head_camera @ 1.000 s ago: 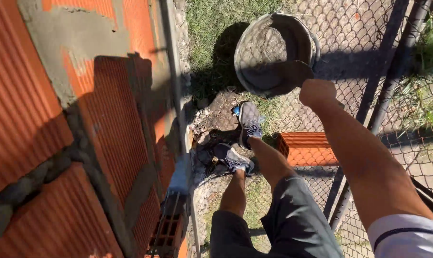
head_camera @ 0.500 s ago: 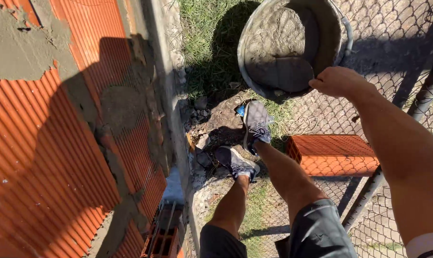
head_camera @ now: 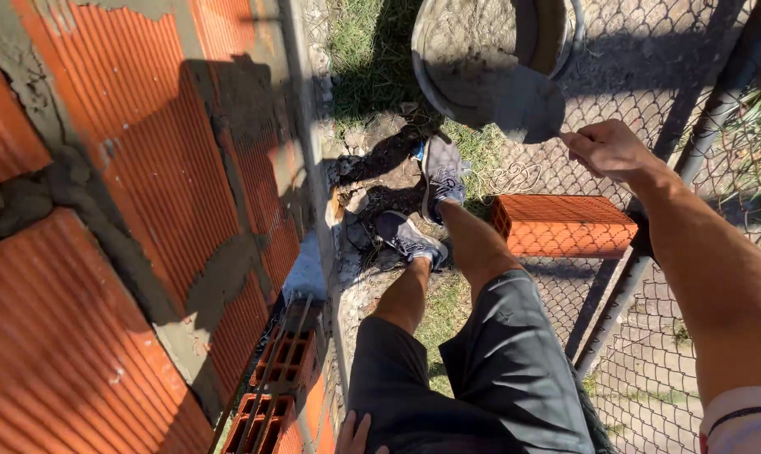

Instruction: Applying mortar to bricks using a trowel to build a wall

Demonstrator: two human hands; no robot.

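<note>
My right hand [head_camera: 609, 150] is stretched forward and grips the handle of a trowel [head_camera: 529, 105], whose grey blade carries mortar just above the rim of a round bucket of mortar [head_camera: 473, 50] on the grass. My left hand [head_camera: 352, 435] shows only at the bottom edge, fingers resting on my dark shorts at the thigh; it holds nothing that I can see. My legs and grey shoes [head_camera: 431, 189] stand between the wall and a fence.
A wall of ribbed orange bricks [head_camera: 145, 252] with grey mortar joints fills the left side. A loose orange brick [head_camera: 563, 224] lies on the ground by my feet. A chain-link fence with a metal post [head_camera: 649, 252] closes the right side. Hollow bricks [head_camera: 284, 370] sit below.
My right hand has lifted the trowel out of the bucket with mortar on its blade. The view has tilted, showing more of the wall and my left hand at the bottom.
</note>
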